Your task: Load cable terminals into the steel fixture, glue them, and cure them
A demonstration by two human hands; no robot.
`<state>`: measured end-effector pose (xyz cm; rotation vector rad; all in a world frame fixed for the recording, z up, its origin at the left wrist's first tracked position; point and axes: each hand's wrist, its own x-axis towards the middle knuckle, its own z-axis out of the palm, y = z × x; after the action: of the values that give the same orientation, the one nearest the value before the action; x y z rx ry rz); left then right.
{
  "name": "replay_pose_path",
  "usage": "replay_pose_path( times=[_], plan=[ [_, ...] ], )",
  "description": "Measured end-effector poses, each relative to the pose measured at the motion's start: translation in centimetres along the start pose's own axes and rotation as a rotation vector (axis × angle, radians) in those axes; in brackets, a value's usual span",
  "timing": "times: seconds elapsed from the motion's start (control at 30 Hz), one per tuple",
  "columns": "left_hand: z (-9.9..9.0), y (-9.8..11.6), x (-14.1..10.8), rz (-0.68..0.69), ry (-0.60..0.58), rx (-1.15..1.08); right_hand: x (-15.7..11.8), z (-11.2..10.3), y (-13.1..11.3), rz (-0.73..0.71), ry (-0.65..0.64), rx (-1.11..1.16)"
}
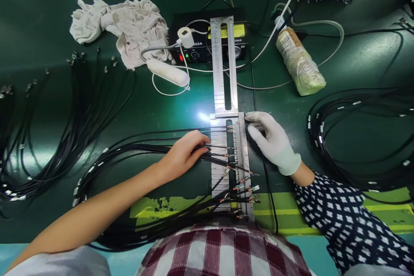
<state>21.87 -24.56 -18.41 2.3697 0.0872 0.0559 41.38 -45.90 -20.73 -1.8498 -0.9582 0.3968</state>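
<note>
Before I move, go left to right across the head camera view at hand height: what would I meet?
Spread black cables, your bare left hand with its fingers on a cable bunch, slotted metal fixture, your gloved right hand, coiled black cables.

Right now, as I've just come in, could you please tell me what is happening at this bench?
A person's bare left hand is holding a few black cables at the slotted metal plate, where their metal ends lie over the slot and beyond. The white-gloved right hand is at the plate's right edge, with no cable between finger and thumb. More cables lie in loose coils on both sides.
</note>
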Motion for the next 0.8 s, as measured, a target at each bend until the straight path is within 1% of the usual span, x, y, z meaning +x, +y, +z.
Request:
replay_pose_path(
  times=[0.03,0.1,0.2,0.4,0.53,0.6,0.7,0.8],
  plan=[
    [0.1,0.0,0.2,0.039,0.014,0.000,0.0,0.0,0.0,0.002,0.001,0.001],
    [0.2,-0.2,0.6,0.107,0.077,0.018,0.0,0.0,-0.1,0.003,-0.001,-0.001],
    [-0.1,-0.9,1.0,0.181,0.148,0.089,0.0,-0.1,-0.1,0.001,-0.007,-0.008],
    [-0.3,-1.7,1.8,0.269,0.118,0.202,0.0,-0.1,-0.1,-0.007,-0.007,-0.008],
    [-0.3,-1.7,2.4,0.321,0.114,0.216,0.0,-0.1,-0.1,-0.005,-0.011,-0.006],
    [-0.3,-1.8,2.7,0.325,0.113,0.198,0.0,-0.1,-0.1,-0.007,-0.009,-0.007],
    [-0.1,-2.0,2.6,0.329,0.110,0.187,0.0,-0.1,-0.2,-0.005,-0.010,-0.007],
    [0.2,-2.3,1.9,0.371,0.125,0.311,0.0,-0.1,-0.2,-0.005,-0.009,-0.012]
  ],
)
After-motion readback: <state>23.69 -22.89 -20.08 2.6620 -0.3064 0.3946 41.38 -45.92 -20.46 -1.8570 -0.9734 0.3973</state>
